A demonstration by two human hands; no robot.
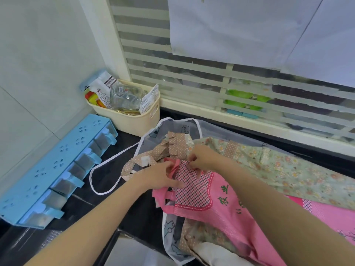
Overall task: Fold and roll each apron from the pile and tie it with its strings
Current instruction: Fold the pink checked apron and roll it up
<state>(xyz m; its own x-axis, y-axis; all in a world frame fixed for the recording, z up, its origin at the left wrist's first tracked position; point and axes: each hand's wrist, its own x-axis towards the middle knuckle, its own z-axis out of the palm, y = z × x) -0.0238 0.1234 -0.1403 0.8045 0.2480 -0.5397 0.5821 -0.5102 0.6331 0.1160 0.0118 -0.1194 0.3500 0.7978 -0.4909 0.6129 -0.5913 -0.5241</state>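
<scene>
Two bare forearms, sleeveless to the frame edge, left hand [159, 175] and right hand [203, 157] ringless, ungloved

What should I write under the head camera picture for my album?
Both hands, left and right, pinch the top of a pink apron on an apron pile, beside a blue spice rack.

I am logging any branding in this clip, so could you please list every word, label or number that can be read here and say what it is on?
"农业", green characters printed on the pink apron; more characters beside them are cut off by a fold.
"pue", partly shown and upside down, on the sheer grey apron.
Printed labels on the packets in the cream basket: too small and blurred to read.
Sticker on the glass jar: unreadable.
</scene>
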